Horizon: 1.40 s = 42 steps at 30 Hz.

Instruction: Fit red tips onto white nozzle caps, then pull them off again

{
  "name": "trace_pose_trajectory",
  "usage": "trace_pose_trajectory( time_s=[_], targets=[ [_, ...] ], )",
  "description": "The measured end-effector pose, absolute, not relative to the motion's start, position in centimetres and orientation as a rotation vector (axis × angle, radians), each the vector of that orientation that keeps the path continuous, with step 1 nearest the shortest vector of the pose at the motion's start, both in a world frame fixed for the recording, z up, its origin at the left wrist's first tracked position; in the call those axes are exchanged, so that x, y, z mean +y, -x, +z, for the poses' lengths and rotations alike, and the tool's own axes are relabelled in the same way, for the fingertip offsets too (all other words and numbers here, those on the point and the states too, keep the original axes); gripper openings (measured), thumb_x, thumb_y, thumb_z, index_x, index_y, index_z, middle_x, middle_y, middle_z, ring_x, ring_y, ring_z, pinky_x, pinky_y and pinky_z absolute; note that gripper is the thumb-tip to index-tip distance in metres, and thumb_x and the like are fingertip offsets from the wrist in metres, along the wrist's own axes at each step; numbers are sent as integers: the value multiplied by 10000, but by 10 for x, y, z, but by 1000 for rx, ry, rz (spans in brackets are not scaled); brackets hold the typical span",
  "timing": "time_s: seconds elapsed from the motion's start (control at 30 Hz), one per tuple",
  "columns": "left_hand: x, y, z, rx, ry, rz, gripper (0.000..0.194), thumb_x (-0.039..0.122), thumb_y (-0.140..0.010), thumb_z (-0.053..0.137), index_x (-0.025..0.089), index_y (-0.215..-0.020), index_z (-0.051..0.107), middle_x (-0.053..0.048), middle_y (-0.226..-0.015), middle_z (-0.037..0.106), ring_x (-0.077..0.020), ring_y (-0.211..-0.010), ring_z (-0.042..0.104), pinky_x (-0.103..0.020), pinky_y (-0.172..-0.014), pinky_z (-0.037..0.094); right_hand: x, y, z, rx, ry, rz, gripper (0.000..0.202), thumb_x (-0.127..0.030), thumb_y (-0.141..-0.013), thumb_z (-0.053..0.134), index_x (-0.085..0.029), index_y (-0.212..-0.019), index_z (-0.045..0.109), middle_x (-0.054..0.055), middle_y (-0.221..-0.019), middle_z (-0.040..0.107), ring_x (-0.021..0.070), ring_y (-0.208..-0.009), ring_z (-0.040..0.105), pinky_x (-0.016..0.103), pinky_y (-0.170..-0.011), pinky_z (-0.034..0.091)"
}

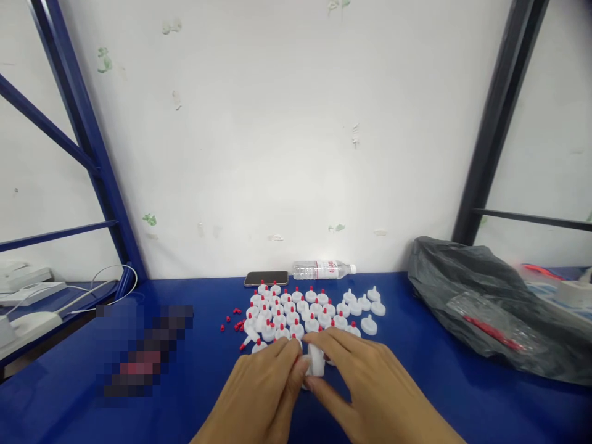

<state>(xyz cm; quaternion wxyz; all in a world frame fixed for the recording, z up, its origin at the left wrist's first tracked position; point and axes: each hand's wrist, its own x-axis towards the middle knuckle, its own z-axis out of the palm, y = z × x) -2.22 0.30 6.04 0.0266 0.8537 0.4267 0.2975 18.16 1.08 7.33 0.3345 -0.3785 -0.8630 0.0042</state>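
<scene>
Near the front of the blue table, my two hands meet around a white nozzle cap (316,361) turned on its side. My right hand (365,376) grips its wide round base between thumb and fingers. At its narrow end, the thumb and fingers of my left hand (263,385) are pinched together. My fingers hide the spout and whatever sits on it. Just beyond lie many white nozzle caps (282,333), most standing upright with red tips. Several white caps without red tips (369,325) stand to the right. Small loose red tips (228,319) are scattered on the left.
Behind the caps, a dark phone (266,279) and a clear plastic bottle (324,269) lie by the wall. A grey plastic bag (485,296) rests at the right, with a clear bag of red pieces (494,330). White power strips and cables (34,324) are at the left.
</scene>
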Motion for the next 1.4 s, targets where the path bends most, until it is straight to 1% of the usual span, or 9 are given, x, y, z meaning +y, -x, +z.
trace_pose_trajectory(
  time_s=[0.13, 0.33, 0.53, 0.67, 0.73, 0.87, 1.0, 1.23, 1.4],
  targets=[
    [-7, 30, 66, 1214, -2651, 990, 289, 355, -1075, 387, 294, -1234, 621, -30, -1132, 753, -158, -1003, 690, -239, -950, 542, 4, -185, 82, -2231, 912, 96, 212, -280, -902, 749, -285, -1101, 676, -30, -1043, 775, 186, -891, 749, 282, -780, 590],
    [-12, 31, 92, 1059, -2587, 941, 506, 509, -1067, 289, 274, -881, 697, 1, -744, 717, -141, -619, 618, -211, -756, 565, -3, -190, 89, -2185, 651, -169, 224, -403, -1034, 563, -227, -1125, 668, -21, -927, 791, 131, -748, 750, 219, -685, 568],
    [-13, 30, 79, 1193, -2439, 849, 504, 559, -1017, 352, 266, -758, 671, 4, -644, 683, -160, -579, 581, -245, -639, 524, -3, -183, 89, -2139, 555, -334, 258, -341, -1075, 488, -165, -1161, 657, -4, -945, 806, 103, -669, 735, 210, -648, 559],
    [4, 61, 79, 1348, -2032, 940, 630, 556, -1023, 280, 230, -504, 427, 23, -404, 403, -129, -414, 394, -257, -445, 368, 0, -210, 91, -2075, 629, -514, 232, -191, -1028, 557, -177, -1238, 652, 24, -1118, 798, 136, -834, 768, 215, -792, 573],
    [19, 85, 87, 1500, -1854, 1158, 595, 555, -1019, 220, 249, -516, 306, 43, -422, 315, -118, -386, 316, -271, -431, 323, 3, -234, 95, -1926, 802, -646, 315, -184, -986, 626, -212, -1300, 637, 26, -1126, 795, 164, -878, 773, 238, -870, 569],
    [44, 113, 88, 1987, -2099, 801, 450, 496, -993, 337, 236, -640, 436, -2, -609, 543, -176, -583, 502, -289, -567, 358, 9, -267, 103, -1819, 1114, -540, 293, -373, -998, 592, -278, -1268, 653, -3, -941, 790, 163, -645, 731, 267, -687, 587],
    [56, 111, 64, 2099, -2194, 216, 340, 384, -997, 342, 229, -864, 613, -68, -862, 709, -240, -783, 653, -323, -706, 416, 10, -268, 106, -1912, 1161, -390, 271, -363, -984, 563, -292, -1232, 648, -49, -730, 726, 128, -477, 645, 235, -522, 519],
    [69, 124, 53, 2132, -2179, 147, 292, 350, -987, 408, 254, -1219, 558, -60, -937, 741, -267, -862, 695, -321, -713, 420, 14, -268, 103, -2132, 1293, -137, 288, -480, -967, 592, -294, -1151, 712, 8, -1091, 748, 131, -603, 679, 256, -558, 528],
    [65, 121, 62, 2150, -2189, 136, 326, 362, -1026, 299, 252, -1035, 606, -64, -942, 743, -262, -886, 691, -331, -732, 407, 23, -275, 101, -2198, 1333, -54, 253, -425, -985, 553, -322, -1109, 747, -3, -1032, 748, 149, -702, 697, 277, -675, 541]
  ],
)
